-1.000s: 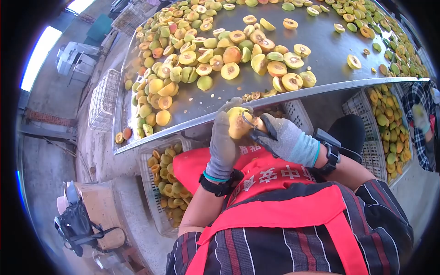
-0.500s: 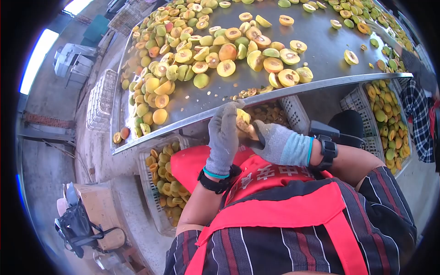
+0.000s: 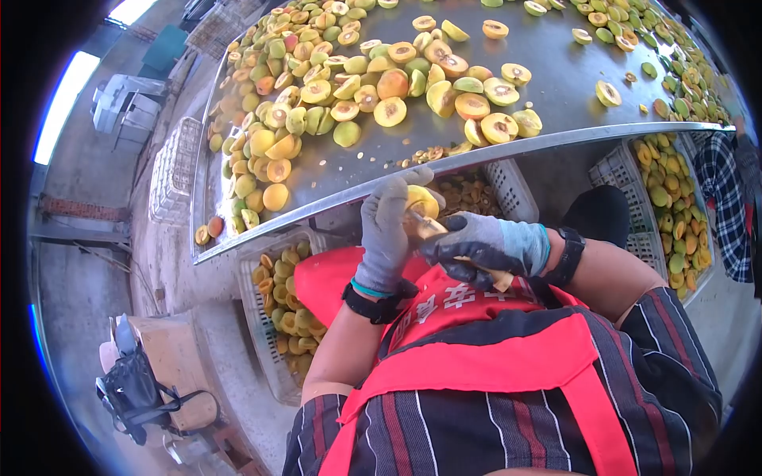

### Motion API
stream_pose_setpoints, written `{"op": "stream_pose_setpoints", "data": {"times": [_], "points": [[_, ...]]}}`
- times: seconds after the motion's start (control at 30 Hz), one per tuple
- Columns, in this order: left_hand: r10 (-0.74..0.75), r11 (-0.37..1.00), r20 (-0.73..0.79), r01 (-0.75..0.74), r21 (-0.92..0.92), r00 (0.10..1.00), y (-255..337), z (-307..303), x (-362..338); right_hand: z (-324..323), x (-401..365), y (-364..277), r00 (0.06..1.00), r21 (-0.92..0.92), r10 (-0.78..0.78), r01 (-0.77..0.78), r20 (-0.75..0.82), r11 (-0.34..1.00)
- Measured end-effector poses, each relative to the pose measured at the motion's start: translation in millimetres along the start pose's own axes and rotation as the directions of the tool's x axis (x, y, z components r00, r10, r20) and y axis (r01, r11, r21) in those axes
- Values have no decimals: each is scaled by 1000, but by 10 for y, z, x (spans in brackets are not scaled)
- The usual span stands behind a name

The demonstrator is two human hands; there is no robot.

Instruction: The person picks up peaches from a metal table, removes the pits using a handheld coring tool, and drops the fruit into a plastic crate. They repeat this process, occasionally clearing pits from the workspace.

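My left hand [image 3: 386,226], in a grey glove, is closed round a yellow fruit half [image 3: 422,201] in front of the metal table's near edge. My right hand [image 3: 486,247], in a grey glove with dark fingers, is wrapped round a tool with a pale wooden handle [image 3: 500,279]. The tool's other end reaches the fruit, and its tip is hidden there. Both hands are close together above the red apron [image 3: 476,357]. Beyond them, many fruit halves [image 3: 389,112] lie cut side up or down on the metal table [image 3: 349,170].
Crates of fruit stand below the table at the left [image 3: 290,317] and right [image 3: 675,214]. Pits and scraps [image 3: 460,198] lie under the edge. White crates [image 3: 175,166] and a box with a black bag [image 3: 131,389] are at left. Another person's checked sleeve [image 3: 722,206] shows at right.
My right hand has turned, showing its dark fingers and the handle end. The fruit in my left hand has tilted, showing more of its cut face. The other person's arm at right has drawn back.
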State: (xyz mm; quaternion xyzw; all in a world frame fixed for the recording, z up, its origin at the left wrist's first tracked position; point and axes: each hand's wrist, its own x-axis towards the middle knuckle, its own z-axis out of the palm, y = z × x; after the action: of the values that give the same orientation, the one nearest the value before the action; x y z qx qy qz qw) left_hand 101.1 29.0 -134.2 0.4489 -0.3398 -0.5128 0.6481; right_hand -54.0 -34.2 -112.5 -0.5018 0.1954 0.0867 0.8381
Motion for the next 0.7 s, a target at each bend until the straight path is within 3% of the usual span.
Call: {"op": "stream_pose_setpoints", "data": {"times": [0.07,0.13,0.2,0.23,0.27,0.3,0.4,0.53,0.57,0.6,0.67,0.7], "points": [[-9,997,24,11,-73,1000,37,41,32,-14,15,23,993,295,-54,20,107,955],[202,951,-34,-187,247,979,5,110,60,24,21,31,996,368,-32,1,79,930],[235,931,-60,-207,301,970,-17,147,78,-9,78,104,972,620,-136,-11,190,784],[99,994,-168,-106,-28,981,19,193,68,-19,83,144,945,670,-214,-6,246,742],[-63,932,-223,-23,-362,973,44,207,60,-23,76,174,945,666,-210,-12,252,746],[-59,862,-136,-18,-507,989,39,137,91,-29,67,202,930,705,-259,0,261,709],[-28,901,-231,-75,-428,973,67,97,63,-121,42,227,928,752,-269,-17,256,659],[21,957,-367,-125,-261,930,82,-132,10,-200,24,241,959,654,-182,-4,217,756],[53,982,-270,-99,-162,961,156,-279,-88,-200,5,208,996,444,-75,43,54,895],[65,982,-285,-112,-151,956,195,-443,-192,-203,-16,174,991,199,-18,45,-133,979],[297,924,-360,-171,342,884,288,-777,-413,-289,-66,174,971,-74,45,-64,-233,995],[251,865,-416,-10,501,874,432,-947,-578,-324,-101,184,955,-201,56,-118,-290,973]]}}
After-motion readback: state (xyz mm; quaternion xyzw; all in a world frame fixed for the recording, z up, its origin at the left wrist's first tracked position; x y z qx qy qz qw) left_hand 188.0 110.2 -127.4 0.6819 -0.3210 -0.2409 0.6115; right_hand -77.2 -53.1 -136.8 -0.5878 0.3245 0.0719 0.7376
